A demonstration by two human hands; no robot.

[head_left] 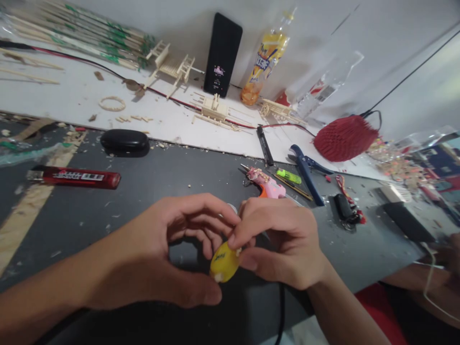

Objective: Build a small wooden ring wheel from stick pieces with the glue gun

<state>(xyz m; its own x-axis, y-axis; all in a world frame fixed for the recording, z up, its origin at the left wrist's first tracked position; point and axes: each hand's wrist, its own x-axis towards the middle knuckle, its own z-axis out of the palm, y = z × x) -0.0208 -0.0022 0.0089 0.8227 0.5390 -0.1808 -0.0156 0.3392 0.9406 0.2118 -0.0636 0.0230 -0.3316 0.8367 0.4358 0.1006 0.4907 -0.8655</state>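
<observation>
the left hand is curling around a smooth, yellow oval piece, its grip grasping the piece with the thumb touching the lower end, while the right hand is pinching the upper right edge between thumb and forefinger. the piece is sitting tilted between both hands, above the flat, dark tabletop, and is showing small dark lettering and a pale, rough nub at its lower end. just beyond the right hand, a pink glue gun is lying partly hidden, its slim metal tip pointing away; beside it a lime-green plastic piece and blue cutters are resting. on the left, a rounded black case and a translucent red lighter are lying apart. on the white strip behind, slatted wooden-stick models are standing, and a thin wooden ring is lying flat. a ridged red pouch is bulging farther right.
</observation>
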